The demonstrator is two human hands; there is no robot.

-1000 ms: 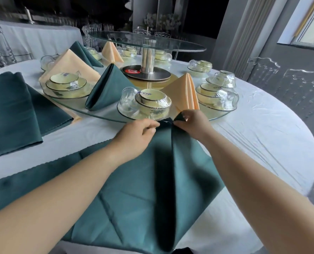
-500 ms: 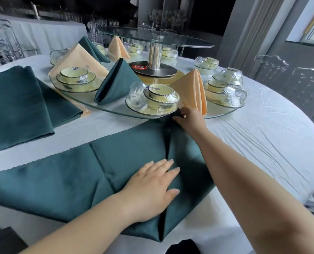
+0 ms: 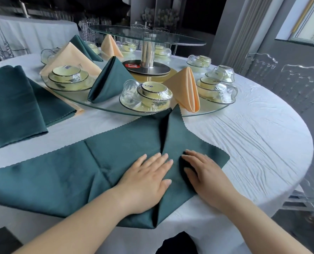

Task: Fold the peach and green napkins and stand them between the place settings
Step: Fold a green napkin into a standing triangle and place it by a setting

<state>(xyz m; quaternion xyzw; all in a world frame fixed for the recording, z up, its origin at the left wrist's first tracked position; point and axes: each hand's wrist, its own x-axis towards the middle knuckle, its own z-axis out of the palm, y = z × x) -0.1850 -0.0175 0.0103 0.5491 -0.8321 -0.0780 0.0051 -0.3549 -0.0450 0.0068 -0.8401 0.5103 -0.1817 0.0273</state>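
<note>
White cloth (image 3: 244,143) covered the round table, crumpled but firm enough to fold on. On it both hands lay palm down and gripped nothing. The left hand (image 3: 147,180) pressed straight fingers on the green napkin (image 3: 70,171) just left of the centre seam. The right hand (image 3: 205,173) did the same just right of the seam, its fingertips at the edge of a dark tuck in the fabric. The flat palms seemed meant to pin the folded-in flaps and set their creases, since loose cloth would likely spring open. The napkin lay at the table's near edge, where both arms could bear down on it. Its far point reached the rim of the glass turntable (image 3: 101,108), and its left part stretched out flat, so the fold looked only partway done. On the turntable stood finished work, a green cone (image 3: 110,81) and a peach cone (image 3: 187,88) on either side of the nearest wrapped bowl set (image 3: 149,94), the colours alternating between settings. A stack (image 3: 11,99) of flat green napkins lay to the left on the table, probably kept there within easy reach. Clear chairs (image 3: 299,79) ringed the right side.
</note>
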